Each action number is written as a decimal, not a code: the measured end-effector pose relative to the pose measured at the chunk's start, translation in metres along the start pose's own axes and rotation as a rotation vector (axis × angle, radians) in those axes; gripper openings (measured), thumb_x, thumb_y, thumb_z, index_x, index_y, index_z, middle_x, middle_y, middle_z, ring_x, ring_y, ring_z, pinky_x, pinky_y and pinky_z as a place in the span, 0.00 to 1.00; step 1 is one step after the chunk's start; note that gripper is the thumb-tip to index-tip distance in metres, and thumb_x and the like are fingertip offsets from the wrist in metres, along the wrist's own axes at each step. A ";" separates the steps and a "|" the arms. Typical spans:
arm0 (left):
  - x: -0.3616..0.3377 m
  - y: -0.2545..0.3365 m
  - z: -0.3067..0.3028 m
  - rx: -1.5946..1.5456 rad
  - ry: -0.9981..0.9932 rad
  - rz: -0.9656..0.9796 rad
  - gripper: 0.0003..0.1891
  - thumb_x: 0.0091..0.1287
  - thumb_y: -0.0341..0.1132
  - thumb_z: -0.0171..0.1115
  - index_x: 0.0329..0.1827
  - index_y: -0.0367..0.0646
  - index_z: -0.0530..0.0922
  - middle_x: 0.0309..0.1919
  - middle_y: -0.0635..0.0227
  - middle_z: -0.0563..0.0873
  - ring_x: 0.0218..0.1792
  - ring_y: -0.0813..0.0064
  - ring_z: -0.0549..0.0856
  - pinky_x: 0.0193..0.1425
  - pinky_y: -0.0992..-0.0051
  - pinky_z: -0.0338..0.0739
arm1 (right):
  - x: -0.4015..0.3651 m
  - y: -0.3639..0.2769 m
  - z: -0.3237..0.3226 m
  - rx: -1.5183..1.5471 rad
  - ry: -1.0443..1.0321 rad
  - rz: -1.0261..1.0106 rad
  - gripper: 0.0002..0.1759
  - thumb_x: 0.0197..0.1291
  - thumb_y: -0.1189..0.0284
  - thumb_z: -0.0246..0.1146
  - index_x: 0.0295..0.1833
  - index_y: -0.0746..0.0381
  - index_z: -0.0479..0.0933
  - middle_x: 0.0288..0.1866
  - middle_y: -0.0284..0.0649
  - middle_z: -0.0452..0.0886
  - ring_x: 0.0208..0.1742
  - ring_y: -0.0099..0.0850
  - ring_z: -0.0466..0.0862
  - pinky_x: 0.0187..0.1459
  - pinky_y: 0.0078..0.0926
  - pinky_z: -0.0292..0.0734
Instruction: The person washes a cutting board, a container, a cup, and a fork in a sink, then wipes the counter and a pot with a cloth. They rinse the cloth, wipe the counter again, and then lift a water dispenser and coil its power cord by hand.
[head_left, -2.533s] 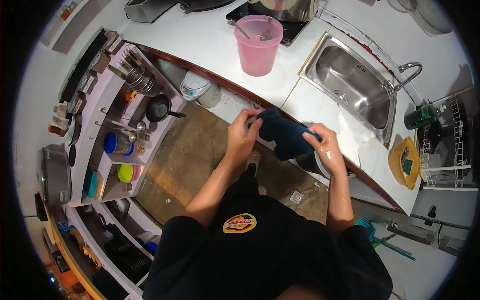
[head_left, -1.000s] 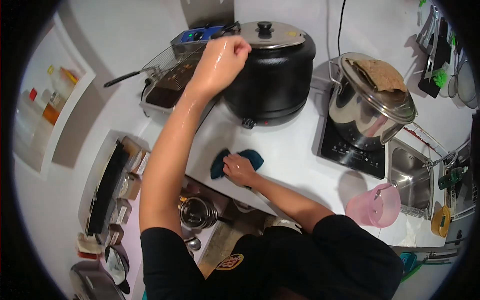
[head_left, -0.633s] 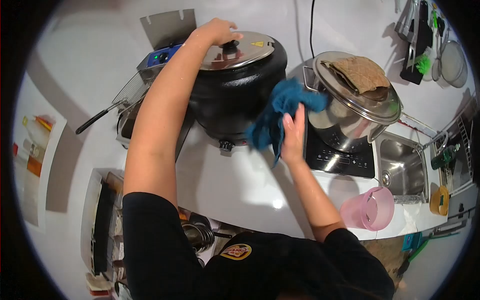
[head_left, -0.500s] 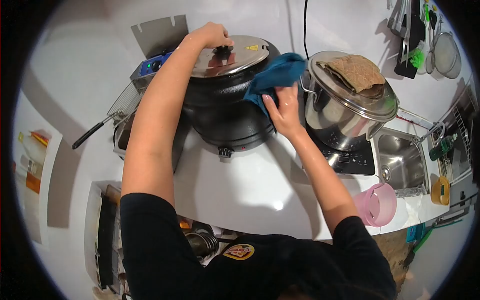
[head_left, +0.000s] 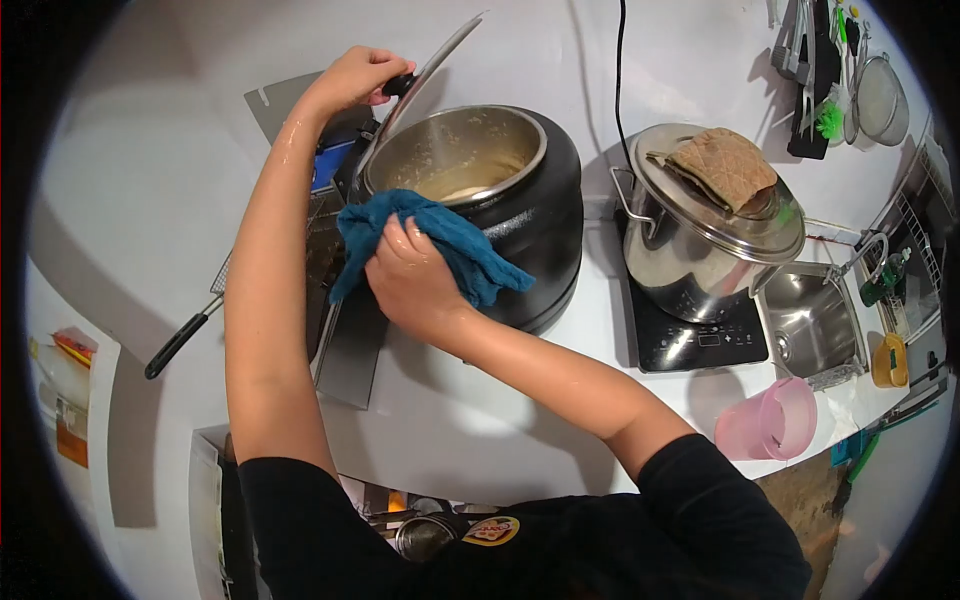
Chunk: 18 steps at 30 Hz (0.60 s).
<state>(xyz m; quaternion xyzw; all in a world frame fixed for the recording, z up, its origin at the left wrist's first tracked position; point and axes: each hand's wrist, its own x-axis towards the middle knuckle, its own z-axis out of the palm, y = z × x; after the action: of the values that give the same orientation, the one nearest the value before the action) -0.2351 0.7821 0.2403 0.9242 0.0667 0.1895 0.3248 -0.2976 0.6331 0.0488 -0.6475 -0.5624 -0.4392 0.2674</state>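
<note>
My left hand (head_left: 362, 80) grips the black knob of the metal lid (head_left: 432, 68), which is tilted up nearly on edge at the left of the black round pot (head_left: 545, 225). The pot's steel inner rim is exposed, with pale residue on its wall and something pale and cloudy at the bottom. My right hand (head_left: 418, 285) is closed on a blue cloth (head_left: 455, 235) at the front left of the pot, and the cloth hides part of its side.
A steel stockpot (head_left: 665, 240) with a lid and a folded brown cloth (head_left: 722, 168) stands on a black induction cooker (head_left: 700, 345). Right of it are a sink (head_left: 815, 320) and a pink container (head_left: 765, 420). A fry basket handle (head_left: 180, 345) juts out at the left.
The lid has come off the pot and swung up to the left with my left hand. My right hand has carried the blue cloth leftward and down to the pot's front.
</note>
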 end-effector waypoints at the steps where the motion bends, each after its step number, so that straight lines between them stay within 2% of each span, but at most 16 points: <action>1: -0.002 0.002 -0.002 0.015 -0.009 0.003 0.17 0.60 0.46 0.62 0.38 0.39 0.83 0.20 0.77 0.76 0.21 0.88 0.73 0.27 0.85 0.73 | -0.005 0.004 0.000 0.087 0.069 0.002 0.13 0.44 0.64 0.58 0.26 0.64 0.77 0.38 0.52 0.76 0.56 0.50 0.72 0.59 0.48 0.65; 4: -0.005 0.008 -0.001 0.011 -0.029 0.008 0.17 0.61 0.46 0.61 0.39 0.40 0.83 0.21 0.77 0.76 0.23 0.88 0.73 0.29 0.85 0.73 | -0.026 0.027 -0.045 0.262 0.006 0.128 0.14 0.37 0.63 0.63 0.26 0.64 0.80 0.38 0.50 0.76 0.57 0.50 0.70 0.58 0.49 0.62; 6: -0.008 0.010 -0.003 -0.035 -0.039 0.000 0.17 0.62 0.46 0.60 0.41 0.40 0.83 0.23 0.76 0.77 0.24 0.88 0.73 0.31 0.85 0.74 | -0.047 0.063 -0.053 0.160 0.046 0.134 0.15 0.28 0.65 0.64 0.24 0.65 0.79 0.38 0.52 0.74 0.56 0.53 0.70 0.55 0.56 0.60; 8: -0.010 0.012 -0.010 -0.032 -0.037 0.008 0.17 0.62 0.46 0.59 0.42 0.40 0.82 0.24 0.77 0.77 0.25 0.88 0.74 0.34 0.85 0.75 | -0.067 0.106 -0.049 0.174 0.121 0.110 0.17 0.26 0.69 0.61 0.27 0.66 0.79 0.38 0.55 0.73 0.54 0.55 0.70 0.53 0.58 0.58; 9: -0.011 0.009 -0.010 -0.031 -0.041 0.008 0.17 0.63 0.46 0.59 0.42 0.41 0.82 0.25 0.77 0.77 0.26 0.87 0.74 0.36 0.85 0.75 | -0.073 0.122 -0.048 0.196 0.124 0.133 0.18 0.29 0.69 0.61 0.31 0.67 0.79 0.40 0.56 0.73 0.54 0.56 0.69 0.54 0.57 0.58; 12: -0.009 -0.004 -0.010 -0.174 0.111 0.002 0.18 0.63 0.47 0.58 0.45 0.41 0.81 0.28 0.76 0.78 0.28 0.87 0.75 0.37 0.85 0.74 | -0.079 0.159 -0.051 0.276 0.152 0.158 0.20 0.39 0.70 0.61 0.42 0.66 0.80 0.48 0.60 0.74 0.54 0.58 0.69 0.58 0.53 0.57; 13: -0.015 0.000 -0.015 -0.173 0.119 -0.028 0.20 0.62 0.48 0.58 0.47 0.40 0.80 0.31 0.74 0.80 0.31 0.86 0.77 0.38 0.85 0.74 | -0.080 0.166 -0.050 0.379 0.169 0.262 0.19 0.46 0.67 0.61 0.45 0.65 0.80 0.52 0.56 0.75 0.55 0.54 0.70 0.62 0.47 0.56; 15: -0.018 -0.004 -0.025 -0.160 0.164 -0.073 0.21 0.62 0.48 0.59 0.47 0.38 0.79 0.33 0.72 0.81 0.33 0.84 0.78 0.40 0.84 0.75 | -0.078 0.176 -0.046 0.687 0.222 0.392 0.20 0.53 0.68 0.61 0.48 0.70 0.75 0.48 0.43 0.80 0.50 0.35 0.77 0.59 0.30 0.67; 18: -0.025 0.001 -0.025 -0.282 0.219 -0.111 0.22 0.61 0.47 0.60 0.46 0.35 0.79 0.33 0.69 0.81 0.35 0.82 0.80 0.40 0.83 0.76 | -0.080 0.184 -0.042 0.691 0.222 0.385 0.20 0.53 0.69 0.61 0.48 0.70 0.75 0.48 0.43 0.80 0.50 0.33 0.77 0.57 0.28 0.68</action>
<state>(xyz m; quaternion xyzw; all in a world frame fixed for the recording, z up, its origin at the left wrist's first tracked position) -0.2678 0.7894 0.2512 0.8383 0.1254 0.2783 0.4518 -0.1302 0.5172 0.0260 -0.5618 -0.5131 -0.2335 0.6054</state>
